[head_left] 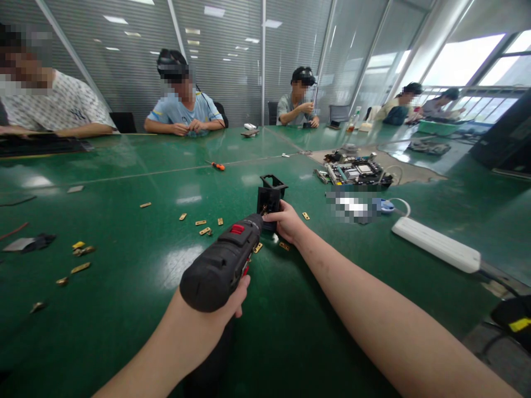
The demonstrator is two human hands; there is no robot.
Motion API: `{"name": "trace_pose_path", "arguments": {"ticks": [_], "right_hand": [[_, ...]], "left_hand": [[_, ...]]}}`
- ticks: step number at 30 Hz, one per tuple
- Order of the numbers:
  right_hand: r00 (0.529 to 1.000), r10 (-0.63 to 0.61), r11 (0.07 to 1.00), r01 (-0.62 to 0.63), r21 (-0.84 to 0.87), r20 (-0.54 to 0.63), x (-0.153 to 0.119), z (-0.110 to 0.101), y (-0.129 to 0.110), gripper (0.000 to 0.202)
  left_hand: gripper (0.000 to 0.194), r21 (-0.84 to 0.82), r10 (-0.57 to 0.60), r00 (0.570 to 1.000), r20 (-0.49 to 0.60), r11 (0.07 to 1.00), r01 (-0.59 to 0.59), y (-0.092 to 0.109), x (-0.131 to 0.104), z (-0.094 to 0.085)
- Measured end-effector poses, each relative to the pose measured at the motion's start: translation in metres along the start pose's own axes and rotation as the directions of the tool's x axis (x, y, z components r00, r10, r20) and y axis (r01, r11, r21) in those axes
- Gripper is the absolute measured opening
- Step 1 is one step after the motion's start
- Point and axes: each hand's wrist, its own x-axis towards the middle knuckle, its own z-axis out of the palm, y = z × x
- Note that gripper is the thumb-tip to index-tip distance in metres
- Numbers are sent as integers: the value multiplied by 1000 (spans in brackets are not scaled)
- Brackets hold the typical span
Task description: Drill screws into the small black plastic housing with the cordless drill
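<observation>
A black power drill (222,265) with a red switch on top is in my left hand (219,315), whose fingers wrap round its handle. The drill's front end points away from me at a black plastic box (269,202). My right hand (286,221) grips this box by its right side, with the fingers closed on it. Something brass-coloured shows inside the box, too small to make out. Right behind it stands a black open frame (274,182). Small brass plates (201,223) lie around the box, some close under the drill and my right hand.
An orange screwdriver (218,166) lies beyond the drill. At the right are a circuit board (359,170) and a white power strip (437,243) with cables. Brass pieces (81,267) and a grey scrap (20,244) lie left. Several people sit across the green table (124,309).
</observation>
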Motion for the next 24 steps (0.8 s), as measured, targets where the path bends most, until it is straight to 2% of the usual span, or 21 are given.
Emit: {"name": "trace_pose_path", "arguments": {"ticks": [16, 24], "right_hand": [[1000, 11, 1000, -10, 28, -7, 0, -3, 0, 46], [999, -42, 998, 41, -40, -32, 5, -5, 8, 51]], "left_hand": [[44, 8, -19, 1000, -12, 1000, 19, -19, 8, 3], [39, 8, -13, 1000, -14, 1000, 14, -7, 2, 1]]}}
